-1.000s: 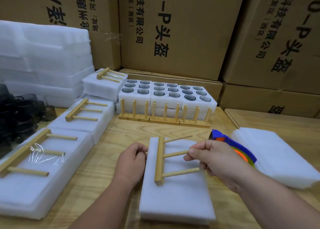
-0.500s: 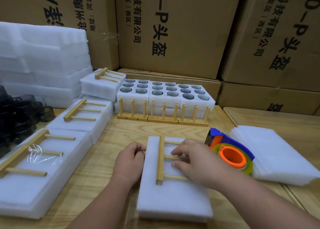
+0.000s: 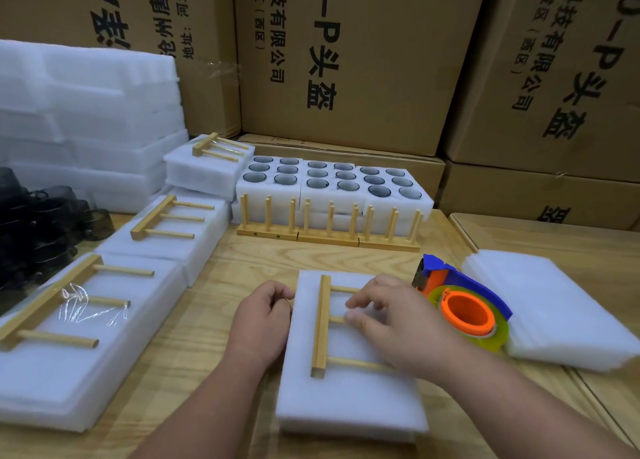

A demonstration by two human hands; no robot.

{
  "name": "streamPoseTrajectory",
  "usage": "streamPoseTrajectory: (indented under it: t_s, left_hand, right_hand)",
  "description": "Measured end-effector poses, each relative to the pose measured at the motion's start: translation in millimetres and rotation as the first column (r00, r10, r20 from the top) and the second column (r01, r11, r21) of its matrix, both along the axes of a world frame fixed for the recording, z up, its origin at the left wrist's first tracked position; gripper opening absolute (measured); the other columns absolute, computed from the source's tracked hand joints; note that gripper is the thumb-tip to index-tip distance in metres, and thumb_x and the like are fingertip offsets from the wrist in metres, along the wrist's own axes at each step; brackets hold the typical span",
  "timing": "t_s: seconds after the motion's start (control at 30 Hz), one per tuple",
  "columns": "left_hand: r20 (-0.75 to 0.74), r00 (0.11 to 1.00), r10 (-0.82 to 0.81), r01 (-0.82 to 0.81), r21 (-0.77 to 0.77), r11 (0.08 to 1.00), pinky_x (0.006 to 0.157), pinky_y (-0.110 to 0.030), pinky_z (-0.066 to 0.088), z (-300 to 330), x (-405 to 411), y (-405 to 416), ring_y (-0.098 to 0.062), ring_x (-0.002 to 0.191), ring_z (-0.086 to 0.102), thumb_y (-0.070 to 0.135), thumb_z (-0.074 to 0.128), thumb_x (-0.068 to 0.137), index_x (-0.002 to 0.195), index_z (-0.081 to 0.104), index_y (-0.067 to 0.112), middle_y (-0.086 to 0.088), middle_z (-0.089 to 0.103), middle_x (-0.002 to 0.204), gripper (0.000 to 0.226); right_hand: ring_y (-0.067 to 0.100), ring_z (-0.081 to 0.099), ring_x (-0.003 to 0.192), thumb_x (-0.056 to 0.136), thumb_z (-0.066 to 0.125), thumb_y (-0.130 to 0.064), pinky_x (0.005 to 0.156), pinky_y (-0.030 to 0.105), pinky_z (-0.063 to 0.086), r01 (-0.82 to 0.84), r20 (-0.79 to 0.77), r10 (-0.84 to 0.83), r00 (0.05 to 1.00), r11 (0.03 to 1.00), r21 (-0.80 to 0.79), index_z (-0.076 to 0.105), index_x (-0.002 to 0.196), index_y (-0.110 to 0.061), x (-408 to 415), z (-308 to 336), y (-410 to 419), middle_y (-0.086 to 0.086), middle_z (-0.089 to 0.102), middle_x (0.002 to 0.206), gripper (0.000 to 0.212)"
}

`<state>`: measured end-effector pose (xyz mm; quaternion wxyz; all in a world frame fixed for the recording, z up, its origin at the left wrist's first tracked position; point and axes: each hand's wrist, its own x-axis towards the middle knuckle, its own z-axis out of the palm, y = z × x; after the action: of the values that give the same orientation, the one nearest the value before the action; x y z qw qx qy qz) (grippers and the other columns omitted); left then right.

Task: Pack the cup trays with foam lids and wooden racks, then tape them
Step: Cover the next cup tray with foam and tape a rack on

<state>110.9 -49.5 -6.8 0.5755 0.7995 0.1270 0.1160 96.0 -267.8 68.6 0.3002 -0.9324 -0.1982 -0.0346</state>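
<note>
Across the top of the frame I saw brown cardboard cartons (image 3: pixel 346 60) with black print, stacked behind a pale, grained wooden worktop (image 3: pixel 242 268). At the upper left stood a tall stack of white foam slabs (image 3: pixel 86 112), soft and slightly fuzzy. Along the left edge lay three closed foam packs, the nearest (image 3: pixel 69 372) carrying a comb-shaped wooden rack under a crinkled strip of clear tape. At centre frame, open foam cup trays (image 3: pixel 332 184) showed round wells with dark glass cups, and upright pegged racks (image 3: pixel 329 230) stood just in front of them. A flat pile of thin foam sheets (image 3: pixel 561 320) lay at the right, touching a blue tape dispenser (image 3: pixel 467 306) with an orange core. At lower centre sat the foam-lidded tray (image 3: pixel 349 399), rectangular, with a wooden rack (image 3: pixel 322 327) lying flat on it: one square bar and three round dowels. My left hand (image 3: pixel 259 323) was curled against the tray's left edge; whether it gripped, I could not tell. My right hand (image 3: pixel 391 323) rested over the dowels, fingers bent and blurred.
</note>
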Motion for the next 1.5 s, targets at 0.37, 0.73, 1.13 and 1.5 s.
streamPoseTrajectory:
  t_s: [0.37, 0.73, 1.13, 1.5]
  left_hand:
    - [0.071, 0.992, -0.104, 0.125, -0.655, 0.746, 0.115, -0.038, 0.040, 6.2, -34.8, -6.2, -0.012, 0.129, 0.059, 0.006, 0.041, 0.099, 0.120, 0.069, 0.025, 0.006, 0.069, 0.130, 0.039]
    - [-0.008, 0.979, -0.202, 0.160, -0.579, 0.800, 0.073, -0.024, 0.057, 13.3, -43.3, -15.8, -0.002, 0.100, 0.072, -0.004, 0.042, 0.097, 0.139, 0.059, 0.032, 0.023, 0.072, 0.119, 0.058]
    - [0.037, 0.952, -0.304, 0.287, -0.454, 0.843, 0.118, -0.038, 0.037, 29.3, -51.0, -20.5, -0.002, 0.140, 0.042, 0.023, 0.065, 0.087, 0.118, 0.054, 0.068, 0.033, 0.039, 0.151, 0.055]
    - [0.098, 0.962, -0.254, 0.271, -0.445, 0.854, 0.120, -0.032, 0.032, 32.1, -60.0, -16.0, 0.001, 0.140, 0.041, 0.017, 0.058, 0.101, 0.122, 0.067, 0.043, 0.025, 0.047, 0.150, 0.035]
  right_hand:
    - [0.008, 0.060, 0.125, 0.098, 0.063, -0.031, 0.104, 0.040, 0.052, 0.480, -0.536, 0.018, 0.844, 0.419, 0.770, 0.051, 0.148, -0.033, -9.5, -37.0, -7.0, -0.015, 0.056, 0.143, 0.051]
    - [-0.009, 0.064, 0.104, 0.099, 0.062, -0.018, 0.078, 0.020, 0.058, 0.435, -0.513, 0.044, 0.857, 0.471, 0.767, 0.045, 0.152, -0.030, -1.9, -38.9, -3.9, -0.023, 0.051, 0.142, 0.056]
    - [-0.004, 0.025, 0.145, 0.089, 0.079, -0.027, 0.091, 0.005, 0.027, 0.161, -0.267, -0.060, 0.962, 0.913, 0.374, 0.075, 0.086, -0.031, -10.9, -24.2, -17.4, -0.027, 0.034, 0.155, 0.006]
    - [-0.002, 0.040, 0.139, 0.091, 0.075, -0.033, 0.115, 0.032, 0.034, 0.152, -0.214, -0.073, 0.974, 0.911, 0.383, 0.073, 0.089, -0.046, -10.4, -17.0, -24.3, -0.030, 0.046, 0.146, 0.013]
